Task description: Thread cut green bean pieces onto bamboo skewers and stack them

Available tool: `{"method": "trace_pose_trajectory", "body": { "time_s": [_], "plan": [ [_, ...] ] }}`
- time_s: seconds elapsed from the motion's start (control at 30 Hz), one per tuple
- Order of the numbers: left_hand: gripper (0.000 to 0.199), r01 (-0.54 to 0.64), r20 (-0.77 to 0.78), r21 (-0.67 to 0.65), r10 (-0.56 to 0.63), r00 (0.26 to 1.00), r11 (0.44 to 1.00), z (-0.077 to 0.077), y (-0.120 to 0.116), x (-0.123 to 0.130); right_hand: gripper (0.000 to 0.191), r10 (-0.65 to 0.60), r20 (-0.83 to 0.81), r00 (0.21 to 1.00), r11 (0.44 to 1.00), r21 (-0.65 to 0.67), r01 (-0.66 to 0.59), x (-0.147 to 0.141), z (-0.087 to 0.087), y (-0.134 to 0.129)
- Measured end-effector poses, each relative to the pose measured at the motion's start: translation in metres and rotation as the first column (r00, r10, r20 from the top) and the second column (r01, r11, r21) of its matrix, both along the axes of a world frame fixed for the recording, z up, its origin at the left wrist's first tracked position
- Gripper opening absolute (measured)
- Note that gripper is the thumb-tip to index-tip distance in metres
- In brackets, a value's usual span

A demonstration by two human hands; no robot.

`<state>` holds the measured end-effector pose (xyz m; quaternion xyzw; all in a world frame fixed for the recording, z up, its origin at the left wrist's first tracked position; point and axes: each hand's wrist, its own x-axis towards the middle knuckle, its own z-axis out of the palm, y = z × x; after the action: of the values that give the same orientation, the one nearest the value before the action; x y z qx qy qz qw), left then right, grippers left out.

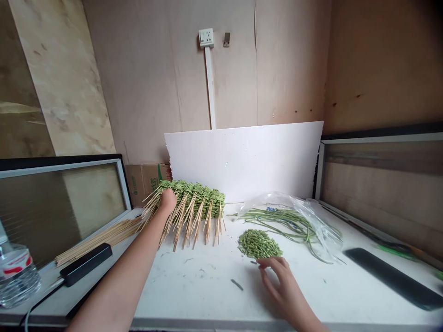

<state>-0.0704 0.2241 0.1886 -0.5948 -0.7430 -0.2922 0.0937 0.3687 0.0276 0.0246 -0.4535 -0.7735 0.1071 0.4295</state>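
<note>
My left hand [168,199] is closed at the left end of a stack of skewers [194,196] threaded with short green stalk pieces. What its fingers hold is hidden behind the hand. Bare bamboo sticks of the stacked skewers fan out toward me. My right hand [278,274] is low over the table, thumb and forefinger brought together on a short cut green stalk piece [254,262]. Just beyond these fingertips lies a heap of cut green stalk pieces [259,243]. One loose piece [237,284] rests on the table to their left.
Long uncut green stalks [277,216] lie partly in a clear plastic bag [321,230]. Bare bamboo sticks [100,237], a black box with a cable [86,263] and a water bottle [17,276] are at left. A dark flat object [394,276] lies at right; a white board [245,161] stands behind.
</note>
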Motion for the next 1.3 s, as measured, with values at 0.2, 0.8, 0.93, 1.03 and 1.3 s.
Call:
{"method": "trace_pose_trajectory", "body": {
  "time_s": [0.2, 0.8, 0.93, 1.03, 1.3],
  "plan": [
    [0.029, -0.089, -0.107, 0.007, 0.089, 0.990, 0.996, 0.006, -0.008, 0.003, 0.024, 0.089, 0.149, 0.985, 0.995, 0.041, -0.096, -0.007, 0.003, -0.003],
    [0.032, -0.347, -0.215, -0.046, 0.330, 0.919, 0.937, 0.003, -0.106, -0.176, 0.030, 0.089, 0.350, 0.932, 0.995, 0.006, -0.097, -0.049, 0.009, 0.003],
    [0.024, -0.320, -0.220, -0.283, 0.263, 0.939, 0.904, -0.040, -0.117, -0.201, 0.031, 0.046, 0.347, 0.937, 0.998, 0.021, -0.057, -0.056, 0.003, 0.009],
    [0.031, -0.306, -0.224, -0.379, 0.234, 0.946, 0.873, -0.068, -0.121, -0.212, 0.030, 0.061, 0.332, 0.941, 0.996, 0.047, -0.081, -0.058, -0.001, 0.015],
    [0.032, -0.323, -0.202, -0.403, 0.261, 0.944, 0.856, -0.104, -0.118, -0.238, 0.020, 0.065, 0.343, 0.937, 0.976, 0.175, -0.132, -0.056, -0.004, 0.021]
  ]
}}
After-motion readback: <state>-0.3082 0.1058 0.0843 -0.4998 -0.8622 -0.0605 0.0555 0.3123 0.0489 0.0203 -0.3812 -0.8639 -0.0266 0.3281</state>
